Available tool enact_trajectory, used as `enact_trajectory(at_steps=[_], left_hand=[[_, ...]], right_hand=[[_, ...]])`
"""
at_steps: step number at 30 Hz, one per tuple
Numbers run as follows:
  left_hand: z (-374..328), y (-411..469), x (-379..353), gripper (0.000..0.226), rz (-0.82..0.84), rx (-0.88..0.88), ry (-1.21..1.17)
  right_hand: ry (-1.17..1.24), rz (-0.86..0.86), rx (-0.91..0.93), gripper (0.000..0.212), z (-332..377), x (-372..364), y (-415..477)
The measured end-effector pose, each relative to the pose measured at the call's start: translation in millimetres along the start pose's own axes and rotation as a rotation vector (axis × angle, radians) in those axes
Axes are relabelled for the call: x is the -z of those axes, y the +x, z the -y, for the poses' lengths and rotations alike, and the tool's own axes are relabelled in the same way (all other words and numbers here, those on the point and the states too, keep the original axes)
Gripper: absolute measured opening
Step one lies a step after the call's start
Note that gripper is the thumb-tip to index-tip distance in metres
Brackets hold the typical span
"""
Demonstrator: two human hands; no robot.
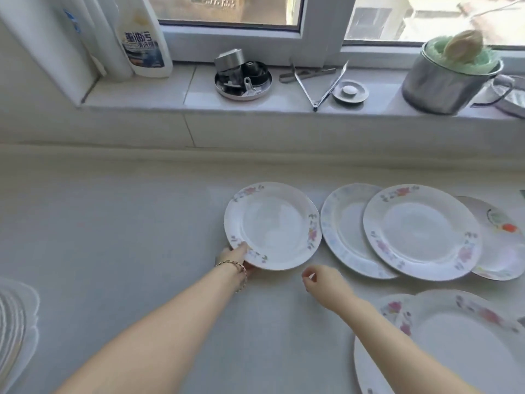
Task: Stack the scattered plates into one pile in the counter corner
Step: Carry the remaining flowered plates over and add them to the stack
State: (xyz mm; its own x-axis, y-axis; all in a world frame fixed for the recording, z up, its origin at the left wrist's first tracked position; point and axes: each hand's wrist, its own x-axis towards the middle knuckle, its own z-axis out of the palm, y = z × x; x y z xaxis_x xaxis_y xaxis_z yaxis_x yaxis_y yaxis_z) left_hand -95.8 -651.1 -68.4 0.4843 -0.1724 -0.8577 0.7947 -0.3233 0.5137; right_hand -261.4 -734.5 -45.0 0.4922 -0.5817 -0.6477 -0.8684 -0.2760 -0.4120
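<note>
Head view: left hand (237, 255) has a thin rim-edge grip on the floral plate (272, 226); right hand (322, 282), beside it, hangs loosely curled and empty. Lifted one-handed, the plate could tip and slip.

A pale grey tabletop (113, 237) fills the near part of the scene and meets a low white tiled wall (255, 129) at the far side. Above the wall runs a white tiled windowsill (170, 92), with a white-framed window (321, 21) behind it. Bright daylight comes through the glass. On the sill stand a cleaner bottle (143, 38) at the far left, a round metal tray of small parts (243, 79), metal tongs (321, 81), a sink plug (350, 91), and a steel pot (446, 78) at the right.
</note>
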Motion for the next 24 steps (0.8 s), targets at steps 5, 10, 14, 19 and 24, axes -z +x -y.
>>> enact_trajectory(at_steps=[5,10,14,19,24], left_hand=[[-17,-10,2,0.019,-0.044,-0.134,-0.035],[-28,-31,39,0.022,-0.041,-0.178,-0.153],[-38,-59,97,0.02,-0.02,-0.253,-0.281],[-57,-93,200,0.019,-0.017,-0.351,-0.385],[-66,-117,314,0.021,-0.144,-0.476,-0.431]], right_hand=[[-0.015,0.017,0.012,0.031,-3,5,7],[-0.099,0.039,0.031,0.032,12,6,-1],[-0.125,0.007,0.101,0.032,46,-2,-13],[-0.182,-0.027,0.194,0.029,102,-29,-30],[-0.205,-0.033,0.298,0.025,171,-70,-53]])
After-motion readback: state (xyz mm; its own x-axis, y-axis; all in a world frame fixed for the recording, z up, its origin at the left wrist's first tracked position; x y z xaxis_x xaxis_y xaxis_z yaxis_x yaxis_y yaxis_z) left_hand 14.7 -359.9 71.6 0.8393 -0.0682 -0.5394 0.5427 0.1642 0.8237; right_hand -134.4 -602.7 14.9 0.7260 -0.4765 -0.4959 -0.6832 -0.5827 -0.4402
